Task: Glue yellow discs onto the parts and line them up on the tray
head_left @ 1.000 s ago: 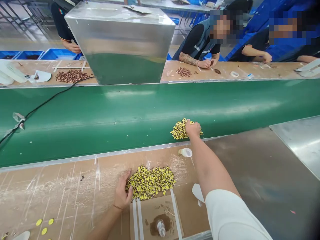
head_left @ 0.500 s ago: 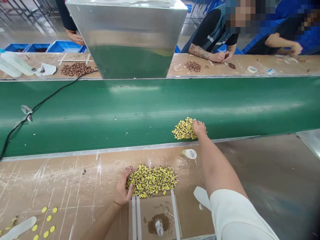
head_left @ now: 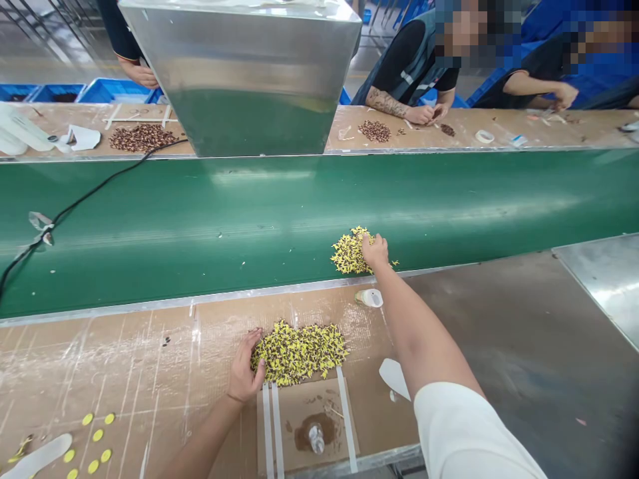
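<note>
**A:** Hands, as noted?

**B:** The right hand [head_left: 374, 251] is laid palm-down on a small heap [head_left: 347, 254] of yellow-and-dark pieces. The heap lies at the near edge of the green conveyor belt [head_left: 200, 219], and the arm is stretched out across the counter [head_left: 124, 352]. The fingers are curled over the heap; whether pieces are pinched inside cannot be told.

**A:** And the other?

**B:** The left hand [head_left: 245, 369] is cupped, fingers open and curved, against the left flank of a larger heap [head_left: 302, 352] of the same pieces on the cardboard-covered counter. Nothing is gripped.

**A:** What is recorded between the two heaps?

**B:** The metal rail [head_left: 224, 296] along the belt edge, and a small white cup [head_left: 370, 297] just beside the right forearm.

**A:** How is the raking judged best done?

**B:** The edge of the palm is best held low against the belt, so that loose pieces are caught rather than ridden over. Stray pieces [head_left: 394, 263] are seen just right of the hand, and these would need to be taken in too. The rail acts as a lip, so the heap is probably better carried over it bunched in one pass. The cup is best skirted, not nudged. The cupped left hand is well placed as a wall for the larger heap.
</note>
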Demonstrator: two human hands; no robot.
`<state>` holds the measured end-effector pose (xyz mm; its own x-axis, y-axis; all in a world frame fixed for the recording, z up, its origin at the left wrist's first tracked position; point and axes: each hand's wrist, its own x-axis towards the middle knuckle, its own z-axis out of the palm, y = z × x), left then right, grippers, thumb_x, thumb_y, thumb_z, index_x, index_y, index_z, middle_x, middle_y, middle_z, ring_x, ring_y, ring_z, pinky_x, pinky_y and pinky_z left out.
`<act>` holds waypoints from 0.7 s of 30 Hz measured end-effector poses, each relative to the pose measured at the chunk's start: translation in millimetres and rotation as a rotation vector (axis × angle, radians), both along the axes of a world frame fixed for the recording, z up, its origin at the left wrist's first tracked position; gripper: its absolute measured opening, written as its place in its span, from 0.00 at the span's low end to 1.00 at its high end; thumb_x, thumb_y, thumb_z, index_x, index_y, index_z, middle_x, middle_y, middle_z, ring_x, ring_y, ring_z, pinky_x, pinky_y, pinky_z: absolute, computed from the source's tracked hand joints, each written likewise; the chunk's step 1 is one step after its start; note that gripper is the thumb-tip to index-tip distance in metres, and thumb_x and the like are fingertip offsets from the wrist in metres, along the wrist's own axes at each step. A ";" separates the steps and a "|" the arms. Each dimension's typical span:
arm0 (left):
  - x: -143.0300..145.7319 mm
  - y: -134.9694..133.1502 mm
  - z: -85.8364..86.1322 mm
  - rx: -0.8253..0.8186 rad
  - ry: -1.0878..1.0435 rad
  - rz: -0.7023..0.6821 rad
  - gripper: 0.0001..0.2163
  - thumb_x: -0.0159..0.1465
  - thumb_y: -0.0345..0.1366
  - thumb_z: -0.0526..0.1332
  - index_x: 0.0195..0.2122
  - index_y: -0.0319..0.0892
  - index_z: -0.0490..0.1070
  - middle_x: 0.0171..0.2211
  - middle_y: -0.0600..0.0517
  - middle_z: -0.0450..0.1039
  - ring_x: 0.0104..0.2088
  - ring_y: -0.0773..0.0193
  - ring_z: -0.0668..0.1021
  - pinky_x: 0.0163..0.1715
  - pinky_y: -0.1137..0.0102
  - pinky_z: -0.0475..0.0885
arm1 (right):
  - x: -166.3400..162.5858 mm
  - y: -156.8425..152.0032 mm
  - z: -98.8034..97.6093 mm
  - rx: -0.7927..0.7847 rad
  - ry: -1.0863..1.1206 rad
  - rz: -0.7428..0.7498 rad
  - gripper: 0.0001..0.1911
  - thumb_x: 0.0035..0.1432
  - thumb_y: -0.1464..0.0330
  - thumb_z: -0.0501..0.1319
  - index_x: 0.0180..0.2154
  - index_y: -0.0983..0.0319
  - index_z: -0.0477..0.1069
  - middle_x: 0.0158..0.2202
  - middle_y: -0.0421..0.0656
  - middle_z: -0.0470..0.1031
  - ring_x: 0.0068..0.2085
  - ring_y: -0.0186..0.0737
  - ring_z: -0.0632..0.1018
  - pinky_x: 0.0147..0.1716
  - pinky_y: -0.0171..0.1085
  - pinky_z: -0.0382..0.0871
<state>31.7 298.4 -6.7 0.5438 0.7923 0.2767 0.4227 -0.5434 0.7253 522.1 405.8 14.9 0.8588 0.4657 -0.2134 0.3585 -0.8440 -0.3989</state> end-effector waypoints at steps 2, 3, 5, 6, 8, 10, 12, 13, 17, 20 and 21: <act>0.5 0.9 1.6 0.002 -0.002 0.003 0.27 0.61 0.31 0.55 0.63 0.44 0.54 0.57 0.41 0.67 0.60 0.47 0.69 0.57 0.44 0.68 | -0.1 -2.6 3.9 -0.014 -0.022 -0.092 0.40 0.63 0.46 0.42 0.66 0.66 0.50 0.67 0.58 0.48 0.67 0.57 0.53 0.63 0.56 0.47; 0.5 1.2 2.2 -0.001 -0.005 0.003 0.27 0.61 0.32 0.55 0.63 0.44 0.54 0.57 0.41 0.67 0.60 0.47 0.69 0.57 0.44 0.68 | 1.0 -4.3 5.4 -0.026 -0.022 -0.144 0.40 0.63 0.46 0.41 0.66 0.66 0.50 0.68 0.59 0.46 0.67 0.58 0.52 0.63 0.59 0.45; -0.3 1.3 2.5 -0.025 -0.017 0.004 0.26 0.61 0.32 0.55 0.62 0.45 0.55 0.57 0.41 0.67 0.60 0.47 0.69 0.57 0.44 0.67 | 4.2 -7.4 6.5 -0.057 0.009 -0.236 0.43 0.62 0.44 0.39 0.66 0.69 0.49 0.68 0.63 0.44 0.67 0.62 0.50 0.62 0.64 0.43; -0.9 1.1 2.1 -0.044 -0.026 0.004 0.26 0.61 0.32 0.55 0.62 0.44 0.56 0.57 0.41 0.67 0.60 0.47 0.69 0.57 0.44 0.67 | 5.7 -8.3 6.0 -0.072 0.035 -0.271 0.45 0.61 0.43 0.39 0.66 0.71 0.48 0.68 0.65 0.43 0.67 0.63 0.50 0.61 0.66 0.43; -1.9 0.8 0.9 -0.092 -0.052 0.018 0.24 0.62 0.33 0.54 0.61 0.44 0.57 0.58 0.41 0.66 0.60 0.47 0.68 0.58 0.44 0.67 | 7.1 -8.4 3.3 -0.093 0.089 -0.311 0.47 0.60 0.42 0.39 0.65 0.73 0.48 0.67 0.68 0.43 0.67 0.65 0.49 0.61 0.66 0.44; -0.3 2.9 0.0 -0.133 -0.082 0.056 0.23 0.63 0.34 0.54 0.60 0.44 0.58 0.58 0.41 0.66 0.60 0.48 0.68 0.57 0.45 0.66 | 5.1 -5.5 -0.9 -0.098 0.122 -0.313 0.48 0.60 0.42 0.41 0.65 0.75 0.48 0.67 0.68 0.42 0.68 0.65 0.48 0.62 0.63 0.44; 6.0 10.4 0.4 -0.154 -0.114 0.099 0.21 0.64 0.34 0.53 0.59 0.43 0.59 0.57 0.41 0.66 0.59 0.49 0.68 0.58 0.45 0.66 | -0.7 -0.3 -5.3 -0.090 0.133 -0.289 0.48 0.60 0.42 0.41 0.65 0.76 0.48 0.67 0.68 0.41 0.68 0.63 0.48 0.63 0.58 0.45; 11.4 17.0 1.2 -0.158 -0.125 0.114 0.21 0.64 0.34 0.53 0.59 0.43 0.59 0.57 0.41 0.66 0.59 0.50 0.68 0.58 0.45 0.65 | -4.7 2.6 -7.4 -0.083 0.135 -0.271 0.48 0.60 0.43 0.42 0.64 0.77 0.49 0.67 0.69 0.42 0.68 0.63 0.48 0.64 0.56 0.45; 45.7 62.7 8.5 -0.147 -0.112 0.131 0.18 0.65 0.34 0.53 0.56 0.42 0.62 0.53 0.41 0.69 0.56 0.53 0.71 0.56 0.49 0.67 | -22.7 11.1 -11.6 -0.054 0.140 -0.193 0.46 0.60 0.43 0.43 0.63 0.76 0.51 0.64 0.69 0.50 0.66 0.60 0.55 0.63 0.53 0.50; 78.2 105.8 16.2 -0.121 -0.082 0.070 0.14 0.65 0.35 0.53 0.52 0.41 0.65 0.50 0.42 0.70 0.53 0.54 0.72 0.55 0.51 0.69 | -28.9 10.3 -7.4 -0.038 0.144 -0.150 0.47 0.58 0.42 0.45 0.63 0.74 0.51 0.61 0.69 0.56 0.63 0.62 0.61 0.60 0.55 0.54; 89.1 118.9 18.8 -0.119 -0.075 0.047 0.14 0.65 0.35 0.53 0.52 0.41 0.65 0.50 0.42 0.70 0.53 0.55 0.72 0.55 0.52 0.68 | -28.1 8.8 -4.4 -0.032 0.141 -0.139 0.48 0.57 0.41 0.45 0.63 0.74 0.51 0.61 0.70 0.57 0.62 0.63 0.62 0.59 0.57 0.55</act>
<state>120.8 417.3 12.1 0.4863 0.8461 0.2182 0.3877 -0.4327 0.8139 494.1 414.6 10.6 0.8747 0.3362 -0.3491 0.1804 -0.8944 -0.4093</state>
